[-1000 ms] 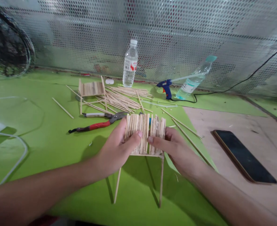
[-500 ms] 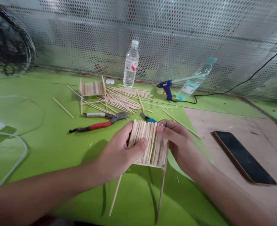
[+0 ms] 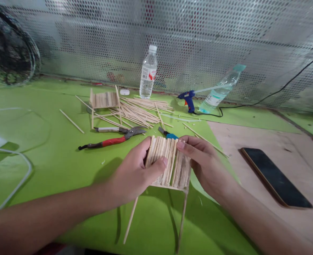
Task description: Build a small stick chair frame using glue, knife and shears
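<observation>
Between my hands is a small wooden stick frame [image 3: 169,147], a panel of thin sticks laid side by side with two long legs pointing down toward me. My left hand [image 3: 137,170] grips its left side, thumb pressed flat on the sticks. My right hand [image 3: 205,161] pinches the upper right edge, with the thumb on a stick end; its other fingers are partly hidden behind. A narrow gap shows between sticks right of the middle. A similar small stick chair [image 3: 105,100] stands farther back on the green table [image 3: 73,166].
A pile of loose sticks [image 3: 140,111] lies behind pruning shears [image 3: 116,138] and a blue-handled tool [image 3: 168,134]. Farther back are a water bottle [image 3: 148,72], a glue gun [image 3: 187,101] and a tilted greenish bottle [image 3: 220,92]. At right lies a phone [image 3: 275,177].
</observation>
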A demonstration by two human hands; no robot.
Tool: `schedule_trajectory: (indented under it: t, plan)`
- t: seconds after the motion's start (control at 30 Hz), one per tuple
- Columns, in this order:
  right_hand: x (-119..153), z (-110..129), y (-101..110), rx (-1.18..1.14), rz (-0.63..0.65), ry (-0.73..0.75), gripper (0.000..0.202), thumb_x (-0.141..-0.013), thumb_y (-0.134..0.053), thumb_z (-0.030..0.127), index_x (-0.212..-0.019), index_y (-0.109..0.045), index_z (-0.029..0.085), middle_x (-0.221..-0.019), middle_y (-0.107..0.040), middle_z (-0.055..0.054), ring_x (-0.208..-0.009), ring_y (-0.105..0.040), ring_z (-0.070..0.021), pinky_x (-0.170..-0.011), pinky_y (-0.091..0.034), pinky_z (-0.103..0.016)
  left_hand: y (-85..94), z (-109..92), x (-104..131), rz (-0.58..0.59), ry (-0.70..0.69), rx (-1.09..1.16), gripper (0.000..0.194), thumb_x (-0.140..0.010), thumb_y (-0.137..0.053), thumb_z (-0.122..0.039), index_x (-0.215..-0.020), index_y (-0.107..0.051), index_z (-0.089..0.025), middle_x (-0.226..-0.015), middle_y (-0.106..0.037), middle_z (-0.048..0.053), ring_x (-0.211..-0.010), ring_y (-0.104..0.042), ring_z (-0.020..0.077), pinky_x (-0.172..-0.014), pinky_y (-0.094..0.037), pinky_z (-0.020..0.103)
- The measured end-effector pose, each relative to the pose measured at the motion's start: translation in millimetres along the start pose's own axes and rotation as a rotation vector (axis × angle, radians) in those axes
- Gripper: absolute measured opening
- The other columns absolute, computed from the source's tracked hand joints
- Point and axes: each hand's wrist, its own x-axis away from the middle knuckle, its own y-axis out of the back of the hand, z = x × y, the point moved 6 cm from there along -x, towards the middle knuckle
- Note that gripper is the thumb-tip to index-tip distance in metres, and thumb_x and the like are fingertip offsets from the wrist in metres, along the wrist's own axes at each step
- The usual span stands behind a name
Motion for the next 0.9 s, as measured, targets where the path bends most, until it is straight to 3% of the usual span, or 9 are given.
schedule_trajectory:
  t: [0.2, 0.37, 0.9]
  plan:
    - [0.1, -1.8, 0.2, -0.024, 0.017, -0.011, 0.028, -0.07, -0.092, 0.043, -0.078, -0.074, 0.023, -0.074, -0.067, 0.0, -0.066, -0.056, -0.0153, -0.062, -0.041, -0.029, 0.1, 3.2, -1.6, 0.01, -0.04, 0.009, 0.022, -0.097, -0.065, -0.023, -0.118, -0.061, -0.027, -0.08, -0.062, -0.006, -0.056, -0.045, 0.0074, -0.047, -0.037, 0.019]
    - [1.0, -2.1, -2.1, -0.047, 0.036, -0.021, 0.023, -0.072, -0.091, 0.037, -0.077, -0.076, 0.021, -0.073, -0.068, 0.001, -0.062, -0.054, -0.0125, -0.058, -0.039, -0.027, -1.5, 6.4, -0.8, 0.022, -0.019, 0.01, 0.018, -0.098, -0.064, -0.025, -0.115, -0.06, -0.027, -0.082, -0.062, -0.005, -0.063, -0.052, 0.0093, -0.052, -0.043, 0.02]
    - [1.3, -2.2, -1.4, -0.045, 0.05, 0.011, 0.019, -0.076, -0.09, 0.032, -0.077, -0.077, 0.019, -0.07, -0.068, 0.002, -0.057, -0.053, -0.0088, -0.053, -0.04, -0.022, -1.1, 7.8, -1.4, 0.025, -0.016, -0.012, 0.02, -0.097, -0.065, -0.028, -0.115, -0.058, -0.023, -0.08, -0.062, -0.004, -0.059, -0.05, 0.0096, -0.048, -0.042, 0.02]
